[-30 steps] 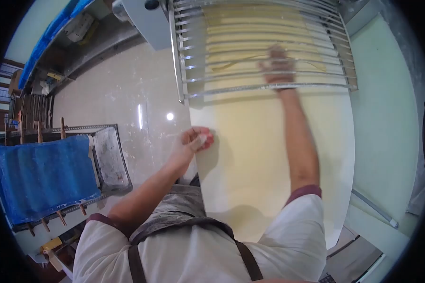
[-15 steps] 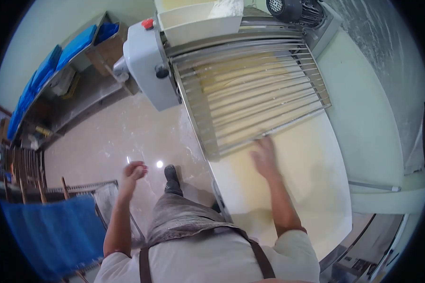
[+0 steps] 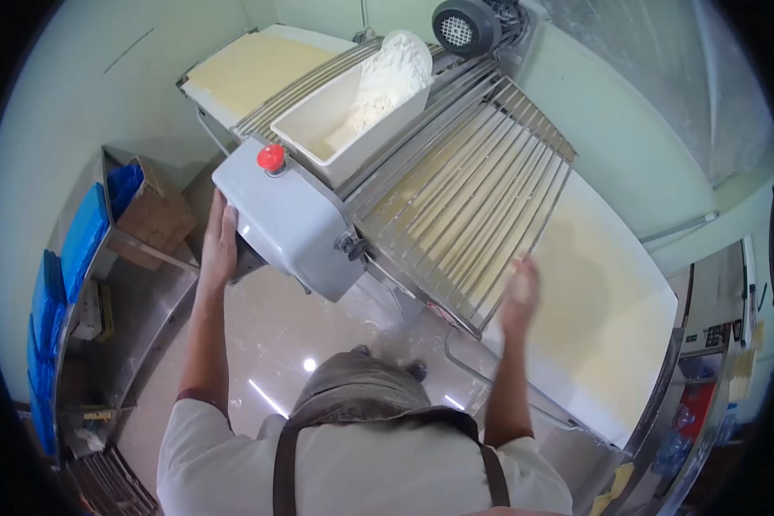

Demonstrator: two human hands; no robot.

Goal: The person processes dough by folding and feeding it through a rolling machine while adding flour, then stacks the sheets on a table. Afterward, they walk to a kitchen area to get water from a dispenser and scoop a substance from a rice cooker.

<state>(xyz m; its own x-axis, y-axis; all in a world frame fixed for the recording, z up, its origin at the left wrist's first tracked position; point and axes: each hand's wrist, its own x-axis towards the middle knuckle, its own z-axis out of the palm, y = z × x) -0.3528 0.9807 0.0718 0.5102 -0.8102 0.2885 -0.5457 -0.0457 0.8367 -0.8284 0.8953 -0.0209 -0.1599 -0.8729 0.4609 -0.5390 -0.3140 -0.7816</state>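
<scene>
A dough sheeter with a grey side housing [image 3: 288, 219] and a red mushroom button [image 3: 271, 157] stands before me. My left hand [image 3: 221, 236] is at the housing's left side, its fingers stretched out along the edge. By the outer rail of the metal bar guard [image 3: 482, 185], my right hand [image 3: 520, 292] is slightly blurred, fingers apart with nothing seen in them. Pale yellow dough [image 3: 443, 202] shows under the bars. The white belt [image 3: 632, 378] runs out to the right of the guard, with a yellowish, floury surface.
A white bin of flour [image 3: 318, 125] with a scoop sits atop the sheeter, near a dark motor [image 3: 466, 27]. Another dough sheet [image 3: 254, 64] lies on the far belt. At left, a metal shelf [image 3: 146, 318] carries blue plastic [image 3: 82, 228] and a cardboard box [image 3: 152, 219].
My view has turned and I am closer to the machine. My left hand has gone from over the floor to the housing's side. My right hand remains near the guard's outer rail.
</scene>
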